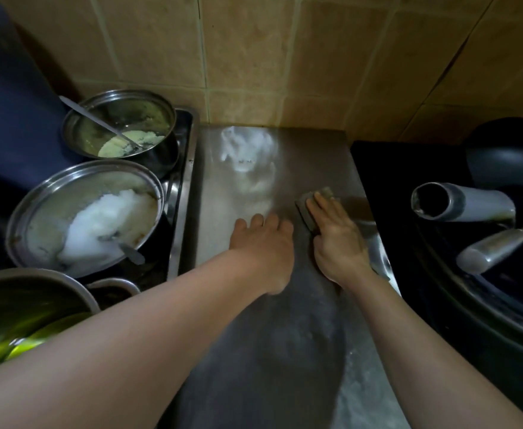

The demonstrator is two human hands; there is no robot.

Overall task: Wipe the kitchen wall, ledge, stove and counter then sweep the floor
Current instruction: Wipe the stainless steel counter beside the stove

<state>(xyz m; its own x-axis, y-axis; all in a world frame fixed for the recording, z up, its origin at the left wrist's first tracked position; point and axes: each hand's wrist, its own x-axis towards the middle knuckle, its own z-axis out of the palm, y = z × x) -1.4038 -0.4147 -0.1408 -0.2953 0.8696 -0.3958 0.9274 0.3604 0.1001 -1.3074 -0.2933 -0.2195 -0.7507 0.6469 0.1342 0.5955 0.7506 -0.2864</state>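
Left of both hands stand three steel pots: a near pot [22, 308] with something yellow-green inside, a rice pot [84, 212] with a spoon sunk in the white rice, and a far pot [121, 131] holding a pale mash and a long spoon. A small cup [113, 287] sits between the near pot and the rice pot. Two bare forearms reach in over the steel counter [272, 351].

The left hand [263, 246] lies flat, palm down, fingers straight and pointing at the tiled wall [254, 57], holding nothing. Just to its right, nearly touching it, the right hand [336, 236] presses straight fingers down on one grey sponge [308, 212], which lies flat on the counter; the grip is not closed around it.

Beyond the fingertips is a whitish smear [248, 150], then bare steel up to the wall. Right of the sponge the counter ends at a rim, with a black stove [390, 187] past it carrying a dark wok [507, 156] and two metal-handled utensils [461, 202].
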